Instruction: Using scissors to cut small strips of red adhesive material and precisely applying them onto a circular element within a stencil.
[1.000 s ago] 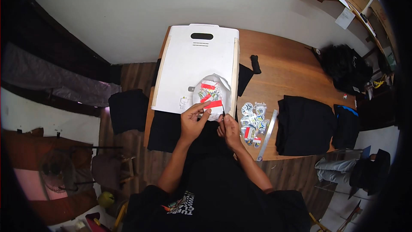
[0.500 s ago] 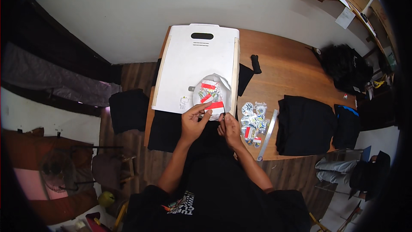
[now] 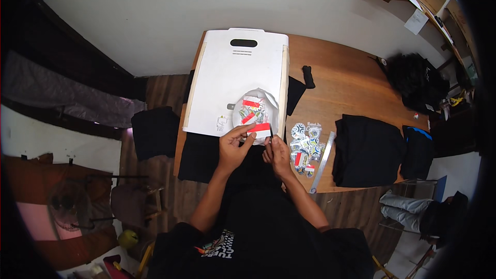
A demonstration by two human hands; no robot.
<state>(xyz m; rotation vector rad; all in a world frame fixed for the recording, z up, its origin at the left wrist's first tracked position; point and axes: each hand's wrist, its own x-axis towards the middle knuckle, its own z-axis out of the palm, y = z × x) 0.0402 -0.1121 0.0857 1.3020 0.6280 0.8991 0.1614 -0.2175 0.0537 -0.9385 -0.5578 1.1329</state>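
My left hand (image 3: 235,148) pinches a small red-and-white rectangular sticker (image 3: 259,130) between thumb and fingers. At the sticker's right edge, my right hand (image 3: 278,156) grips a thin black-bladed tool (image 3: 271,130); its handle is hidden in the fingers, so I cannot tell its exact kind. Both hands are over the near rim of a round white bowl (image 3: 274,104). Inside it lie patterned stickers (image 3: 247,107) and more red-and-white pieces. The bowl rests on the near right part of a white board-like panel with a black handle slot (image 3: 217,80).
Right of my hands, patterned stickers (image 3: 308,144) lie on the wooden table (image 3: 341,72) beside a metal ruler (image 3: 322,162). Folded black cloth (image 3: 368,150) stands farther right. Black fabric (image 3: 199,157) sticks out under the panel. A seated person (image 3: 408,209) is at the lower right.
The black blade has shifted slightly at the sticker's right edge. My left hand has barely moved. The person at the lower right has changed posture.
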